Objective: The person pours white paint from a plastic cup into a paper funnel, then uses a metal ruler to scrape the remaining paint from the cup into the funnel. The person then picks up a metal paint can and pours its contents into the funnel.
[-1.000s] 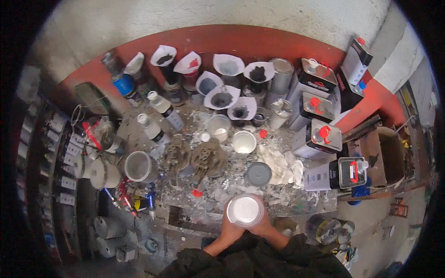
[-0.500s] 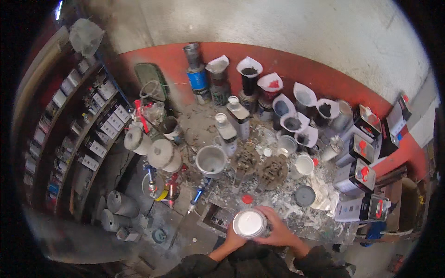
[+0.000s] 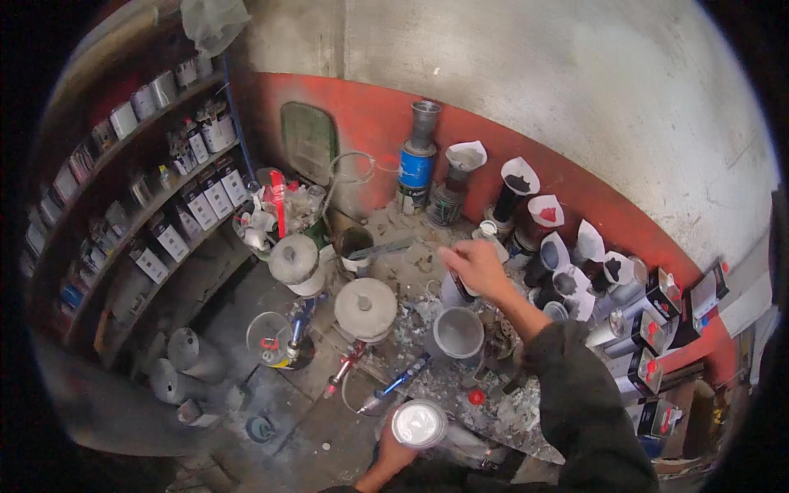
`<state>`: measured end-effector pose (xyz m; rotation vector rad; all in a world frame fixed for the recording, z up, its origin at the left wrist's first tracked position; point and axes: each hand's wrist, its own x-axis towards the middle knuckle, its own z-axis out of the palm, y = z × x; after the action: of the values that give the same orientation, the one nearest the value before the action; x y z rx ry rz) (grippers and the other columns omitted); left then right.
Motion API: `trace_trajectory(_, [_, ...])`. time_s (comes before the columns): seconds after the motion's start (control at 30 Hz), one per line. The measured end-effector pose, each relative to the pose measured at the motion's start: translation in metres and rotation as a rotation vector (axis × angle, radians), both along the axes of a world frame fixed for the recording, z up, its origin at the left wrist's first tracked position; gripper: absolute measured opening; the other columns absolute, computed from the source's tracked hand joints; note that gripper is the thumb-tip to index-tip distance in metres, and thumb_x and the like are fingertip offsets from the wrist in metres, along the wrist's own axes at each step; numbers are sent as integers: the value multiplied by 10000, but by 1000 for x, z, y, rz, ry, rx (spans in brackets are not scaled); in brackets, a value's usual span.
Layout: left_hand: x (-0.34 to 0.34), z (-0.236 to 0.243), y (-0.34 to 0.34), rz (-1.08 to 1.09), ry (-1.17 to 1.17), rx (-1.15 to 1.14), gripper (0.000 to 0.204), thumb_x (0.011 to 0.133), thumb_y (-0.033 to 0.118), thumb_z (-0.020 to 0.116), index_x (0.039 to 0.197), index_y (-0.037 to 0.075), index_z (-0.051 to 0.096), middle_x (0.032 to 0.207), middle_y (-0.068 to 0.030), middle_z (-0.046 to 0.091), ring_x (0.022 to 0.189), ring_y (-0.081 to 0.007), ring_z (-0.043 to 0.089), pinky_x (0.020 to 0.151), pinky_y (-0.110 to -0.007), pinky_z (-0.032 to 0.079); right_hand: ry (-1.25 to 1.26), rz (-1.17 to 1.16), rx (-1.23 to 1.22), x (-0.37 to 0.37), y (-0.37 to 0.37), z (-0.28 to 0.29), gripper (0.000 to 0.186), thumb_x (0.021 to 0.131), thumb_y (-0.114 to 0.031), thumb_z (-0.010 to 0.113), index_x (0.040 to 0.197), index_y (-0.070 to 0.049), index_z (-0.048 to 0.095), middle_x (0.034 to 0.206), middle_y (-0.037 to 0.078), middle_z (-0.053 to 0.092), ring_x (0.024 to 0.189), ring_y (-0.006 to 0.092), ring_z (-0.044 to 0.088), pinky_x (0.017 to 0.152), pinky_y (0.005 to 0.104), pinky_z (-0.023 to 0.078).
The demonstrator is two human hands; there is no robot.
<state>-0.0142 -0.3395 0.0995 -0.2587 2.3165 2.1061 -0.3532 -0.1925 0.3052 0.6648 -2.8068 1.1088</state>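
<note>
Bench top, crusted with white and grey spatter, spreads from the centre of the view toward five o'clock. A pale wall rises from twelve to two, above a curved red band. Shelves packed with cans and boxes stand at nine to ten; stained grey floor lies at seven, with grey drums at eight. Paper funnels line the bench's far side around three, metal cans at four. At six, the left hand curls around a cup with a glossy white top. The right hand reaches just toward three from centre, fingers bunched; whether they pinch the nearby grey strip, I cannot tell.
</note>
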Motion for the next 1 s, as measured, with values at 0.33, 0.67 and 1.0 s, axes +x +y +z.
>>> trace_trajectory(0.33, [-23,17,-43,56,-8,114,648,715,95,902,1279,10,595,1210,-149,692,1150,-273,670,991,-386,516,-190,-166,94,-102,-64,-41,468,844,-431,780,882,35,777,699,96,720,549,182,674,562,337,546])
trace_trajectory(0.67, [-28,-2,-43,-62,16,73,719,686,138,921,1298,15,563,1181,-152,679,1115,-315,667,962,-423,516,-189,-305,-304,-67,-15,25,364,932,-266,725,837,86,713,700,107,695,603,170,733,555,294,544])
trace_trajectory(1.0, [-47,16,5,-336,107,64,639,721,109,891,1267,23,572,1193,-144,675,1130,-287,655,989,-405,503,-287,-490,-948,131,207,54,213,1014,-214,677,1010,-1,673,920,74,710,714,144,711,597,241,594])
